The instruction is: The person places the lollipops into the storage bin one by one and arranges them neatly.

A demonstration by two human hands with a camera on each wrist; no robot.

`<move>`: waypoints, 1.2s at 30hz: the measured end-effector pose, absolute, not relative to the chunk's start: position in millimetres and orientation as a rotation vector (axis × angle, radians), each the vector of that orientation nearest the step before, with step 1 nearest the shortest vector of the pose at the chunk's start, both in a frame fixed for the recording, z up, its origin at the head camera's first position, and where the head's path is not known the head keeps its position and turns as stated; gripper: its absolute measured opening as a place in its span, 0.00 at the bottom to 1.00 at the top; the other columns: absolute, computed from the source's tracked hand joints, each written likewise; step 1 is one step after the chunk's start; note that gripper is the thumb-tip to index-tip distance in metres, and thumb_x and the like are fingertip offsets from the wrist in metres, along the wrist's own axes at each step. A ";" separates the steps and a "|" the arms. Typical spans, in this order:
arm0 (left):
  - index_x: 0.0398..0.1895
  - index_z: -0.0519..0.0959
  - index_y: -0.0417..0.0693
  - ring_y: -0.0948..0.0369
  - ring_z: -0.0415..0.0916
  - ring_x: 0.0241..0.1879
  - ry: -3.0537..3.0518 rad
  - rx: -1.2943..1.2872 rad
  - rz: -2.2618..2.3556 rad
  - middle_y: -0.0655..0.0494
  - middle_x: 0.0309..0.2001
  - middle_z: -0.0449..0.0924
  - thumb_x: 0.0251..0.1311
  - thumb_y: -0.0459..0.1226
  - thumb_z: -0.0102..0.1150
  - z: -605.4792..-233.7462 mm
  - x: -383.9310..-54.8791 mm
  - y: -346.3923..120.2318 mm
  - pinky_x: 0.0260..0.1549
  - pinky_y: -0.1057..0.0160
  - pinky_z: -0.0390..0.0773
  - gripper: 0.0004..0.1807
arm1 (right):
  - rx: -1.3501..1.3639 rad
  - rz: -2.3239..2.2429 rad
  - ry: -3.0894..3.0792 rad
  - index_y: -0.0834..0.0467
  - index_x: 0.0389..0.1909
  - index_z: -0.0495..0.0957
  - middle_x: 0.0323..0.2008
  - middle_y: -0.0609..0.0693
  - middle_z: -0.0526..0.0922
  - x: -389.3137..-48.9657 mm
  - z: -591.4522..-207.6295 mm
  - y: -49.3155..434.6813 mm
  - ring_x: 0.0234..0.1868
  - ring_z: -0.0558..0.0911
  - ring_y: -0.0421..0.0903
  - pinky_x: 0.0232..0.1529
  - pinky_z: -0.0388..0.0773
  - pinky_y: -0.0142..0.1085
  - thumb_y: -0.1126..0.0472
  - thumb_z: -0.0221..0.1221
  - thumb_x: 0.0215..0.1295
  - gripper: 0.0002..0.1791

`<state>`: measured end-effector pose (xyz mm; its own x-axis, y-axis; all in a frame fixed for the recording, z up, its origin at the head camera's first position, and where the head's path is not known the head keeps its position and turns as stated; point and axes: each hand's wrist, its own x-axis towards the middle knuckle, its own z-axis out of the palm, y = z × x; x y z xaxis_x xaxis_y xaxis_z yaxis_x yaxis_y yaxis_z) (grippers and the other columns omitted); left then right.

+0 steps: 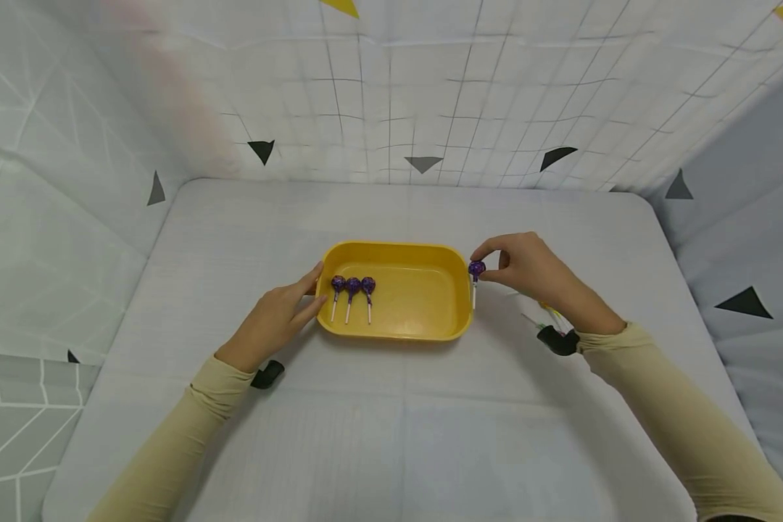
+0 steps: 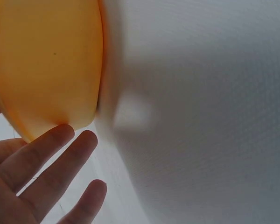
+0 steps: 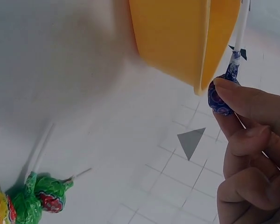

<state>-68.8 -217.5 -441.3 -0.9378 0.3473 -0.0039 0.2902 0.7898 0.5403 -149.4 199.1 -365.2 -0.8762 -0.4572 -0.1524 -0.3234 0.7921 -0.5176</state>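
A yellow tray [image 1: 404, 336] lies mid-table with three purple-wrapped lollipops [image 1: 353, 285] side by side at its left end, sticks toward the person. My left hand [image 1: 270, 324] holds that end, thumb over the rim and fingers against the outer wall; the left wrist view shows the fingertips [image 2: 65, 132] at the wall. Between thumb and fingers, my right hand [image 1: 528, 268] pinches a fourth purple lollipop [image 3: 220, 100] by its wrapped head. Its white stick points toward the person, right beside the tray's right rim.
Under the right forearm lie more lollipops; the right wrist view shows green-wrapped ones [image 3: 51, 193] and a yellow-and-red one [image 3: 1, 205]. Dark wrist-worn pieces show below the left wrist [image 1: 267, 375] and right wrist [image 1: 557, 341]. White patterned sheets [image 1: 417, 94] wall the table at the back and sides.
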 end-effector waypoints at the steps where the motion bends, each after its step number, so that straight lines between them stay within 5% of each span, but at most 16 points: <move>1: 0.84 0.52 0.53 0.46 0.79 0.65 2.874 0.514 0.844 0.44 0.63 0.82 0.79 0.50 0.50 -441.1 -68.7 -217.3 0.67 0.42 0.75 0.36 | -0.602 -0.714 2.704 0.54 0.50 0.88 0.28 0.51 0.83 -149.5 -365.3 197.3 0.29 0.74 0.48 0.24 0.72 0.32 0.63 0.72 0.62 0.14; 22: 0.84 0.53 0.52 0.45 0.81 0.62 2.909 0.511 0.819 0.43 0.62 0.83 0.79 0.47 0.53 -440.2 -67.8 -216.7 0.65 0.43 0.77 0.36 | -0.784 -0.663 2.657 0.53 0.44 0.89 0.39 0.48 0.90 -153.1 -367.6 156.0 0.26 0.76 0.45 0.27 0.74 0.34 0.65 0.73 0.61 0.10; 36: 0.84 0.52 0.53 0.46 0.78 0.66 2.882 0.471 0.824 0.44 0.64 0.82 0.78 0.48 0.53 -438.0 -63.4 -214.1 0.68 0.43 0.75 0.37 | -0.847 -0.655 2.645 0.54 0.43 0.89 0.43 0.47 0.91 -156.4 -372.8 137.8 0.40 0.85 0.48 0.41 0.82 0.38 0.64 0.74 0.60 0.10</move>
